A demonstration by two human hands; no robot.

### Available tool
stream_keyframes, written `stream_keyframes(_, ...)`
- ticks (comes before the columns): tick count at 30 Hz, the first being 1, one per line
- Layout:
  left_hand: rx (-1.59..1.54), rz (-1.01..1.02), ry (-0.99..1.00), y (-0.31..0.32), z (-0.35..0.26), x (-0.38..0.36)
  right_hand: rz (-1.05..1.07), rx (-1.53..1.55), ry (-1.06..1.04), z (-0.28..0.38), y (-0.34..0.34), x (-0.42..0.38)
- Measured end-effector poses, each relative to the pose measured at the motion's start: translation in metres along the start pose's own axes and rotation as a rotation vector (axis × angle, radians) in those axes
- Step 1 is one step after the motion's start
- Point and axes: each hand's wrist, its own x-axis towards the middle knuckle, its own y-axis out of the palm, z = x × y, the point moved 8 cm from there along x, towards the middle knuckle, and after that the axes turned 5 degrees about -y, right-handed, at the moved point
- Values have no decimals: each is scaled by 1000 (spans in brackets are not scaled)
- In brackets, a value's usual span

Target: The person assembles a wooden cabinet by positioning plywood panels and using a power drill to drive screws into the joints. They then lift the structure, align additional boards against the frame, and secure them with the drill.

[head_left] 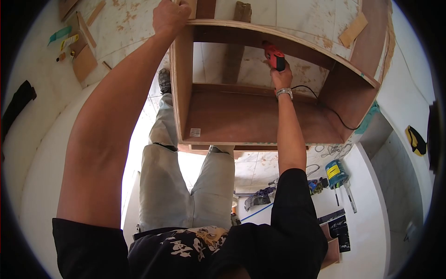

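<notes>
A plywood cabinet frame (pixel 251 116) with brown inner faces lies before me. My left hand (pixel 170 17) is closed at its far left corner, fingers curled by the edge. In my right hand (pixel 282 76), which reaches inside the frame, is a red and black power drill (pixel 275 56). The drill's front end points at the inner face of the far panel, and its tip is hidden against that panel. From the drill side a black cord (pixel 341 118) runs across the cabinet's right end.
Wood offcuts (pixel 85 63) lie on the stained tile floor at upper left, another offcut (pixel 353 30) at upper right. A wood strip (pixel 232 65) shows through the frame. Behind me are a teal and yellow container (pixel 336 173) and scattered tools. My legs stand at the near side.
</notes>
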Motion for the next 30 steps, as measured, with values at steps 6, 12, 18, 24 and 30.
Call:
stream_keyframes(6,-35,25,-41,-1,1,-2,-3,2,8,1,2,4)
stream_keyframes(12,-6,-13,-40,-6,-4,-7,125,10,83,-18,10,19)
stream_keyframes(18,-15,-87,9,-10,-8,-10,184,-68,-8,-5,4,40)
stream_keyframes(24,-26,-53,-11,-12,-11,-12,329,-115,170,27,-6,36)
stream_keyframes(30,-38,-42,-19,-13,-12,-13,338,-255,75,37,-10,39)
